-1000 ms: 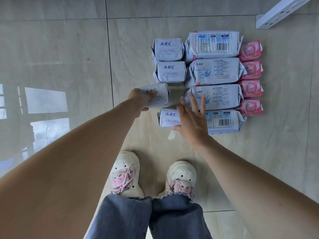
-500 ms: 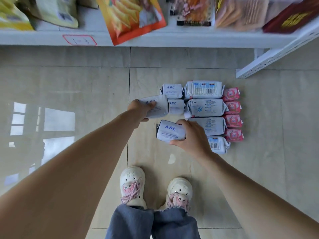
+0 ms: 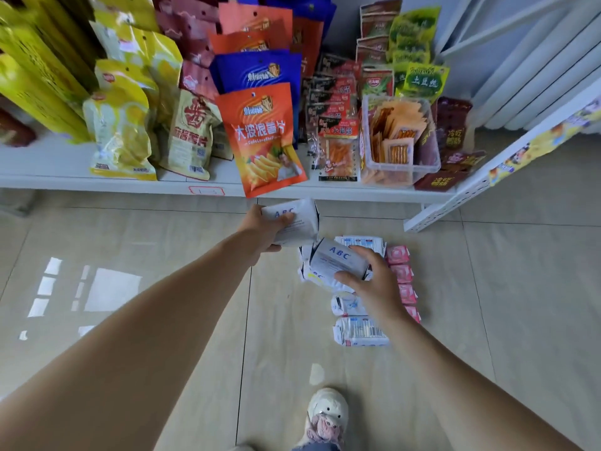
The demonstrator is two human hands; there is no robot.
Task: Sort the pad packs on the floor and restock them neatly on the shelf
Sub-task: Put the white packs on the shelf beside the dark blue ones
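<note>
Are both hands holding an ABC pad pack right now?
Yes, the left hand grips one ABC pack near the shelf edge, and the right hand holds another ABC pack.

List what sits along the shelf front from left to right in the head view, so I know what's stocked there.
Yellow snack bag → beige chip bag → orange chip bag → small red strip packs → clear plastic tub → dark red packs.

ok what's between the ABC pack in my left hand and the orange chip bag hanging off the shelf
Nothing in the head view: the ABC pack in the left hand sits just below the orange chip bag, with only the white shelf edge behind the gap.
</note>
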